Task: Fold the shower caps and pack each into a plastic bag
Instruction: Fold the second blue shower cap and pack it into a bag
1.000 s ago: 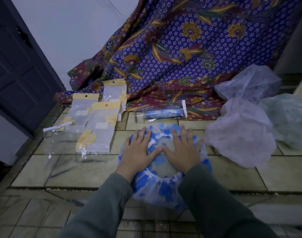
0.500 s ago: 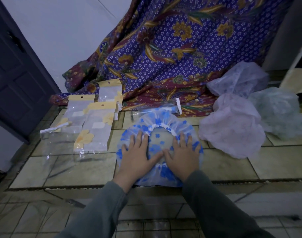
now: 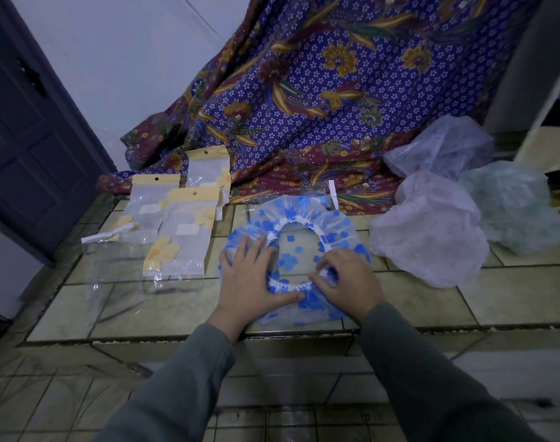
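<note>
Pretty dim room, bluish low light all over. The floor (image 3: 164,301) is pale yellowish tile with dark grout lines and scuffs, and there's a raised step whose edge (image 3: 183,341) runs across the near part. Far left is a dark panelled door (image 3: 27,145), next to it a plain white wall (image 3: 138,68). A big purple cloth (image 3: 352,90) with gold flowers and a maroon border hangs at the back and spills onto the tiles. Far right is too dark to make out.

shower cap (image 3: 304,224) centre, on floor | plastic bags (image 3: 180,231) left | other caps (image 3: 431,231) right
</note>
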`<action>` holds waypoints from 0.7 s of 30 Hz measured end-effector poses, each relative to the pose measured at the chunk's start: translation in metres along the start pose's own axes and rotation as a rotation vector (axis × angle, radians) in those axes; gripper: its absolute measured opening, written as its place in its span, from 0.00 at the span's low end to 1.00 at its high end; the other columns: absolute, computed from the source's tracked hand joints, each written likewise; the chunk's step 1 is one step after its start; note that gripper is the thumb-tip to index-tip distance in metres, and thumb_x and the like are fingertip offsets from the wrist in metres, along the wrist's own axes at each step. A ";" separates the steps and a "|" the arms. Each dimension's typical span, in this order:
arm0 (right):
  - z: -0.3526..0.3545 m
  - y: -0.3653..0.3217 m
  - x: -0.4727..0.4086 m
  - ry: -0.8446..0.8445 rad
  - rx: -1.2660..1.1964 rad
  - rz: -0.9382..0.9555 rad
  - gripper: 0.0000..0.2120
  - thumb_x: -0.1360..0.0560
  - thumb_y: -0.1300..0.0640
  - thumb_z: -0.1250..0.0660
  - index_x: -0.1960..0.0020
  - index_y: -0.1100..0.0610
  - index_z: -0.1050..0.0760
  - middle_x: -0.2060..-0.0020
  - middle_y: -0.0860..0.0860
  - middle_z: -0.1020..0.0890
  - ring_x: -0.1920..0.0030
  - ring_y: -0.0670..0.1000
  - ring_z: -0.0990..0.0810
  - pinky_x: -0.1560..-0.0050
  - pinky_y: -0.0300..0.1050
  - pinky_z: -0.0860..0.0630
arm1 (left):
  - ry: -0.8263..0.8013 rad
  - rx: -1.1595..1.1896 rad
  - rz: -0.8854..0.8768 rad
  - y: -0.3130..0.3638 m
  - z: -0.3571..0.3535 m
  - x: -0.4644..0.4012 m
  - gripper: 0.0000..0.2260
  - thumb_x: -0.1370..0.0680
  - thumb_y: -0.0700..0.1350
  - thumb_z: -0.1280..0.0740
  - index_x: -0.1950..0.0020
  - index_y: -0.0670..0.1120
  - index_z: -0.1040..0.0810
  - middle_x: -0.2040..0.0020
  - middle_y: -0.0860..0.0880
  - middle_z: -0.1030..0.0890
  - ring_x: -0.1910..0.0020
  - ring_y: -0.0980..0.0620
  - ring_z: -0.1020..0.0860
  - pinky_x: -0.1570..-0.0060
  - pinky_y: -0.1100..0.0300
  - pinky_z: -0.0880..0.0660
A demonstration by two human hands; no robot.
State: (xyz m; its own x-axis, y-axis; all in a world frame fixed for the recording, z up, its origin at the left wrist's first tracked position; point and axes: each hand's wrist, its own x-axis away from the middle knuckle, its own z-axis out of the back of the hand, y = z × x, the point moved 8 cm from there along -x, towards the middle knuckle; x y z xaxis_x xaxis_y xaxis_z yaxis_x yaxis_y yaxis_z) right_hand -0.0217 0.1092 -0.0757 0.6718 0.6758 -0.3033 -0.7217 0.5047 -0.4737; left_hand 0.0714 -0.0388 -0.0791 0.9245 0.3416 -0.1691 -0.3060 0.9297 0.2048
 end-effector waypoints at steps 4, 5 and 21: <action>0.000 -0.007 0.008 -0.164 -0.217 0.089 0.17 0.39 0.36 0.25 0.63 0.49 0.23 0.65 0.41 0.23 0.59 0.41 0.27 0.57 0.36 0.32 | 0.018 0.057 -0.061 -0.003 0.000 -0.005 0.25 0.37 0.77 0.41 0.60 0.56 0.30 0.56 0.58 0.29 0.51 0.55 0.32 0.50 0.56 0.37; -0.001 -0.010 0.009 -0.229 -0.221 0.110 0.20 0.43 0.32 0.25 0.62 0.46 0.22 0.63 0.40 0.23 0.56 0.40 0.27 0.54 0.36 0.32 | -0.017 0.132 -0.071 -0.005 -0.004 -0.006 0.24 0.37 0.77 0.41 0.61 0.57 0.30 0.57 0.58 0.29 0.53 0.55 0.32 0.52 0.57 0.35; 0.011 0.018 0.006 -0.179 -0.293 -0.086 0.21 0.32 0.51 0.25 0.41 0.52 0.24 0.47 0.40 0.23 0.47 0.41 0.25 0.46 0.34 0.33 | -0.027 0.573 0.047 -0.042 0.017 -0.012 0.04 0.25 0.52 0.34 0.55 0.54 0.21 0.62 0.53 0.19 0.62 0.56 0.22 0.60 0.60 0.28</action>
State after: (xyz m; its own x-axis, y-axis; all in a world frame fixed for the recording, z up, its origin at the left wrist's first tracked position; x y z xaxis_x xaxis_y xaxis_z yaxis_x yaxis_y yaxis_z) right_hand -0.0325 0.1283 -0.0770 0.6689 0.7345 -0.1144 -0.5679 0.4056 -0.7162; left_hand 0.0772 -0.0843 -0.0694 0.9206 0.3704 -0.1237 -0.1824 0.6880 0.7025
